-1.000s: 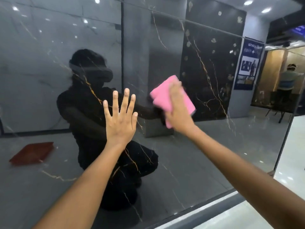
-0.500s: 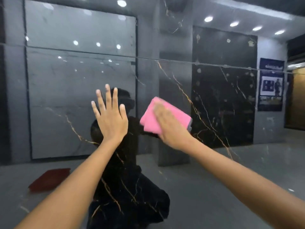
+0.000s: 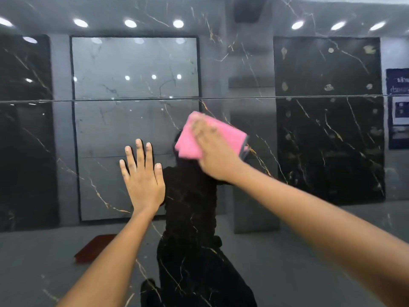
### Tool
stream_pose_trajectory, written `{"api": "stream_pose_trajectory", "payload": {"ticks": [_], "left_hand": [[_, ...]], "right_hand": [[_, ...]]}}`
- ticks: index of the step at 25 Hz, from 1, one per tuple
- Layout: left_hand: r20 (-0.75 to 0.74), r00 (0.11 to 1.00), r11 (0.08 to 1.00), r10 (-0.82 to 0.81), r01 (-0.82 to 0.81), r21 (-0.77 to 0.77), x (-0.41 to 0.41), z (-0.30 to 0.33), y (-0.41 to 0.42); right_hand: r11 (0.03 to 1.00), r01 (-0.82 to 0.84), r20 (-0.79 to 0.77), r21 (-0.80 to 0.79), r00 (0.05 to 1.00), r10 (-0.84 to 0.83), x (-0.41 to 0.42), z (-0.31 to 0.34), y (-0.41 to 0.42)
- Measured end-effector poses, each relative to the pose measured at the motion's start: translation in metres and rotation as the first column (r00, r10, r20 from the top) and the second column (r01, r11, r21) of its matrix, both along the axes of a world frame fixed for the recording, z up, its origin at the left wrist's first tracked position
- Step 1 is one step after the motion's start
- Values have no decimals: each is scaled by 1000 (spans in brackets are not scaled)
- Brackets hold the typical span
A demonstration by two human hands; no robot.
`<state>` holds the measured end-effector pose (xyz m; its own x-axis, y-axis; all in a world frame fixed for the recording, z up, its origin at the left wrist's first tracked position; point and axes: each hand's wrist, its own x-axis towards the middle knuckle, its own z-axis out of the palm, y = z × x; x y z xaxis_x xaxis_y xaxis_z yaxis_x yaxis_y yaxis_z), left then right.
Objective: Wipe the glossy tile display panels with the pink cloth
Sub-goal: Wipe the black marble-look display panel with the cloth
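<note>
A glossy dark tile panel point(image 3: 309, 218) with gold veins fills the whole view and mirrors the room. A thin horizontal seam point(image 3: 243, 98) splits it from the panel above. My right hand point(image 3: 217, 156) presses a folded pink cloth point(image 3: 190, 140) flat against the panel just below the seam; its fingers lie spread over the cloth and are blurred. My left hand point(image 3: 141, 180) rests flat on the panel to the left of the cloth, fingers straight and holding nothing.
The panel reflects ceiling lights, other tile displays, a blue poster point(image 3: 398, 107) at the right edge, a red mat point(image 3: 95, 249) on the floor and a crouching person's dark shape point(image 3: 190, 218).
My view has swung up and to the left, facing the panel squarely. The right hand has slid the cloth up toward the seam. The left hand stays flat on the panel.
</note>
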<state>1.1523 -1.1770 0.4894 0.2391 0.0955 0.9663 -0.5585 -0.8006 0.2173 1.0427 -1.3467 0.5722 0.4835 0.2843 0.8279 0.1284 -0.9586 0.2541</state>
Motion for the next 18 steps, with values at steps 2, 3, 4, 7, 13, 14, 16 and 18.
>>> {"api": "stream_pose_trajectory", "payload": {"ticks": [2,3,4,7,13,14,16,18], "left_hand": [[0,1000,1000,-3,3,13,1,-2,1],[7,1000,1000,3,-3,14,2,-2,1],[11,1000,1000,7,-7,7,2,-2,1],[13,1000,1000,1,-1,-16,2,-2,-1],[106,959,939,-264,280,-200,-5,2,1],[147,922,868,-358,387,-311,-11,8,-2],[186,883,800,-431,469,-375,-27,20,-16],[140,900,876,-414,435,-207,-39,24,-38]], "right_hand": [[950,-9,-88,-311,996,-19,3,-11,-12],[979,-24,-24,-201,1000,19,-5,-2,-33],[1000,-22,122,15,992,21,-11,11,-56],[732,18,317,681,894,-316,-39,67,-114],[1000,-1,60,17,998,0,5,39,15],[957,3,-88,-290,996,-30,6,14,23],[889,-36,-142,-456,989,-33,1,1,-10],[990,-39,17,-135,999,42,-11,22,-65]]}}
